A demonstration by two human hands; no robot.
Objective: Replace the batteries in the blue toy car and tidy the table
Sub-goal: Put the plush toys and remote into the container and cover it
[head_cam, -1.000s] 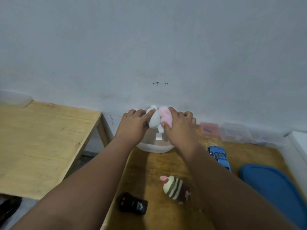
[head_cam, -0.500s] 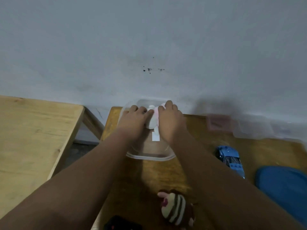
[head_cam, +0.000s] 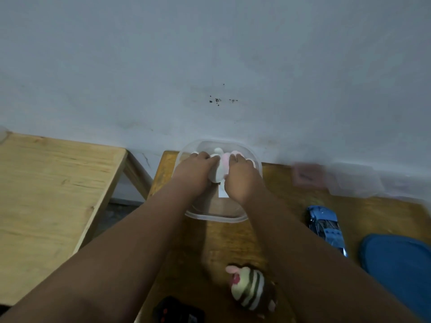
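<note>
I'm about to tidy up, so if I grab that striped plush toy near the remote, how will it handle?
The striped plush toy looks soft and stuffed, so it would probably squash in a grip rather than slip. It seems light for its size. Its rounded body lies on its side on the table, so a push might roll it a little, though fabric should drag.

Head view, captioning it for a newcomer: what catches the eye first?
Both hands, left hand and right hand, press a white-and-pink plush toy into the clear plastic tub by the wall. Nearer, a striped plush cupcake; right, the blue toy car.
</note>
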